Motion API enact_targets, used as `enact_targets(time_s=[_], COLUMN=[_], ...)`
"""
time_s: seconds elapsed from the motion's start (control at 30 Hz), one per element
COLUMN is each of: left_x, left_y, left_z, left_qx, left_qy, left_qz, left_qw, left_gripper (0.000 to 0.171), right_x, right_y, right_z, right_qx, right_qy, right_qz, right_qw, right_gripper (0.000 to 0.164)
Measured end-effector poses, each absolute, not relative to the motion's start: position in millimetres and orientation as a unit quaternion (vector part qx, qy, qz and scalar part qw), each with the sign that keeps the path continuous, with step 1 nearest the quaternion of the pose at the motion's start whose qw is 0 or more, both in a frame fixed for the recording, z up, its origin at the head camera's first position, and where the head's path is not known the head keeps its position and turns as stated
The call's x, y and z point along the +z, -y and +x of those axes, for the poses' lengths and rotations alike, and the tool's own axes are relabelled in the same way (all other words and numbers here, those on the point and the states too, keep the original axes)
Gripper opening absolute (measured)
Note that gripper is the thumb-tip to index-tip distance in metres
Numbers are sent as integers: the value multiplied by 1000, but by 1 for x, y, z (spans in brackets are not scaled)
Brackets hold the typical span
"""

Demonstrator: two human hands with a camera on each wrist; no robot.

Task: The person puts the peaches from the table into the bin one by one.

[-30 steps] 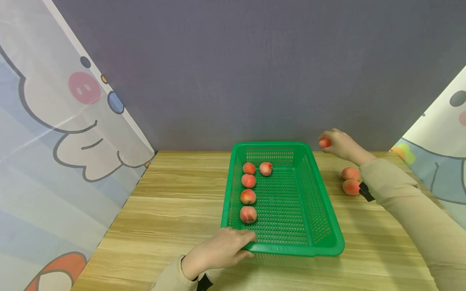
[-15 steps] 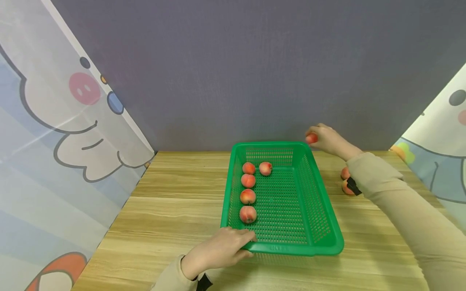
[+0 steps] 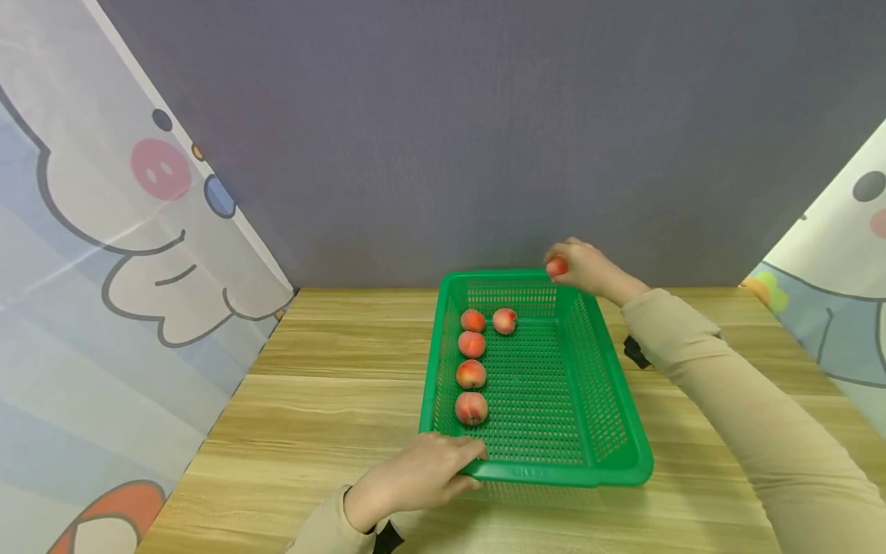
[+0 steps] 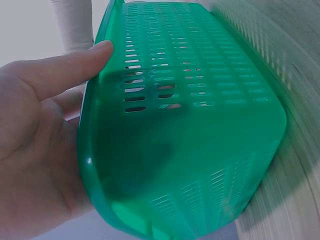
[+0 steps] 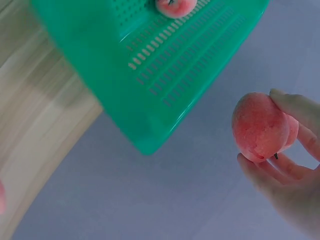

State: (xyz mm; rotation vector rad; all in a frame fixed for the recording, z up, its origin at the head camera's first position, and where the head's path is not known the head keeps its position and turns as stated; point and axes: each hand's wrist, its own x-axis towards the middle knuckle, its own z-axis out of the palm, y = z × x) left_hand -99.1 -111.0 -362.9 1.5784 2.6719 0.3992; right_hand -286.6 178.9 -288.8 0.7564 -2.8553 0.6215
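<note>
On the table stands a green plastic basket [image 3: 536, 475] with slotted walls. My left hand [image 3: 418, 473] grips its near rim at the left corner; in the left wrist view the thumb [image 4: 75, 67] lies over the rim and the other fingers are partly hidden. Over the basket's far rim, toward the right, my right hand [image 3: 588, 271] holds a red peach [image 3: 557, 266] between thumb and fingers. The right wrist view has this peach [image 5: 260, 125] with its dark stem. Inside, several peaches [image 3: 471, 375] form a column along the left wall, with one more peach [image 3: 504, 321] beside the farthest.
The wooden table [image 3: 332, 400] runs back to a grey wall [image 3: 443, 138]. Cartoon-printed sheets [image 3: 83, 231] hang on both sides. My right forearm [image 3: 727, 400] crosses the table's right side, and the peaches seen there earlier are hidden behind it.
My right hand has moved left with the peach, from right of the basket to above its far rim. The left hand and the basket have stayed in place.
</note>
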Motion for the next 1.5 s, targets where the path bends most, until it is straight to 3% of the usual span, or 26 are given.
enact_targets(time_s=[0.73, 1.5], left_x=[-360, -363], left_y=[111, 111], left_z=[-99, -100], left_qx=[125, 126], left_qy=[-856, -850], left_qz=[501, 512], left_qw=[17, -10], left_gripper=[22, 23], right_x=[-310, -335], right_y=[-130, -105], right_z=[-284, -277], right_qx=[231, 238], right_qy=[935, 936], right_qz=[267, 253], right_qw=[15, -55], right_gripper=[28, 27])
